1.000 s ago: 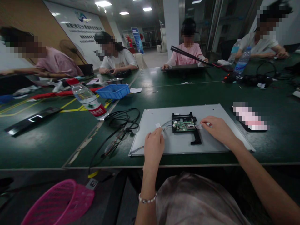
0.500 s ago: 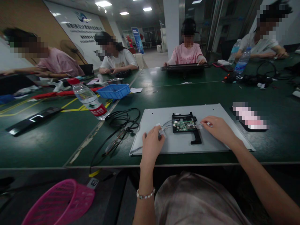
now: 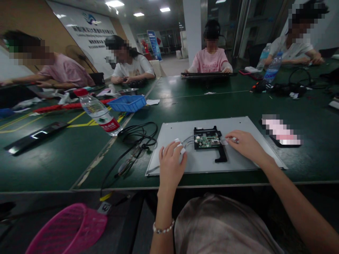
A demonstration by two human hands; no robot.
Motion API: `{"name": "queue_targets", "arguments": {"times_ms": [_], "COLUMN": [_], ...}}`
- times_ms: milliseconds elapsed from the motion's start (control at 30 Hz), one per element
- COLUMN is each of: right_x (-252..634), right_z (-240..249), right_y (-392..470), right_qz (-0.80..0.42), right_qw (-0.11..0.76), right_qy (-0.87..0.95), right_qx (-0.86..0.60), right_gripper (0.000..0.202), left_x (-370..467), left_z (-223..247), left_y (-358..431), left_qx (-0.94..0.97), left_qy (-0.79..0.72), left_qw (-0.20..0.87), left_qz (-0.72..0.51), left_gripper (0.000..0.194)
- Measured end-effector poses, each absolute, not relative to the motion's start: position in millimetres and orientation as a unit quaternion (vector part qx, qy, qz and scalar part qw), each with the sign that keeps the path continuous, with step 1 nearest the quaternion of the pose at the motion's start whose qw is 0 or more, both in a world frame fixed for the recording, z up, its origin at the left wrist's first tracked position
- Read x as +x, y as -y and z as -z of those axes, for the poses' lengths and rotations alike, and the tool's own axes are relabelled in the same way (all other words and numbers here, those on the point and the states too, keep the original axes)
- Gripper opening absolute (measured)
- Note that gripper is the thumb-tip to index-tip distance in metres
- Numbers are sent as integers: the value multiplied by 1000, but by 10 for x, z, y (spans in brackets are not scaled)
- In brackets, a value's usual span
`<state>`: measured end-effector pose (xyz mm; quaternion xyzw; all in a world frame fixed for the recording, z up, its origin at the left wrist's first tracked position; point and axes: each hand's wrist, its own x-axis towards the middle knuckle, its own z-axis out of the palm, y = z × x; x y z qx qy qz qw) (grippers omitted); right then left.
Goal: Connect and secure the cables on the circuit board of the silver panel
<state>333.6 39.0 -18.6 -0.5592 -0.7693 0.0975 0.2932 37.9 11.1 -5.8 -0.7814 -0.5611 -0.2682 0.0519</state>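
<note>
A light grey panel (image 3: pixel 206 163) lies flat near the table's front edge. On it sits a black frame (image 3: pixel 221 155) holding a green circuit board (image 3: pixel 208 141), with thin grey cables (image 3: pixel 188 140) running out to the left. My left hand (image 3: pixel 171 160) is curled over a small white piece (image 3: pixel 180 145) at the cables' left end, gripping it. Just right of the black frame, my right hand (image 3: pixel 243 144) has thumb and fingers pinched together beside a small pale tab (image 3: pixel 224 140); what lies between the fingertips is too small to make out.
Left of the panel are a coiled black cable (image 3: pixel 140 132), glasses (image 3: pixel 127 164), a tilted bottle (image 3: pixel 102 114) and a blue tray (image 3: pixel 127 103). A phone (image 3: pixel 282 131) lies to the right. A pink basket (image 3: pixel 92 225) stands below the table. Several people sit around it.
My left hand has shifted slightly, with its fingers further over the white piece. My right hand stays almost where it was. The whole view has moved a little.
</note>
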Motion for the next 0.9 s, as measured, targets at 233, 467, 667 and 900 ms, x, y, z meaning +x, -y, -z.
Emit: {"name": "queue_targets", "arguments": {"times_ms": [233, 467, 667, 900], "right_x": [3282, 3313, 3388, 3302], "right_z": [112, 186, 199, 199], "right_y": [-347, -384, -372, -376], "right_qz": [-119, -51, 21, -61], "right_qw": [270, 230, 220, 259], "right_qy": [797, 796, 767, 797], "right_qx": [-527, -558, -602, -542], "right_gripper": [21, 21, 24, 27], "left_x": [391, 331, 96, -79], "left_z": [54, -71, -77, 74], "left_y": [-103, -196, -262, -327], "left_qx": [-812, -809, -787, -770], "left_qy": [545, 549, 560, 588], "left_qw": [55, 90, 69, 31], "left_qz": [199, 187, 250, 247], "left_gripper": [28, 29, 26, 23]}}
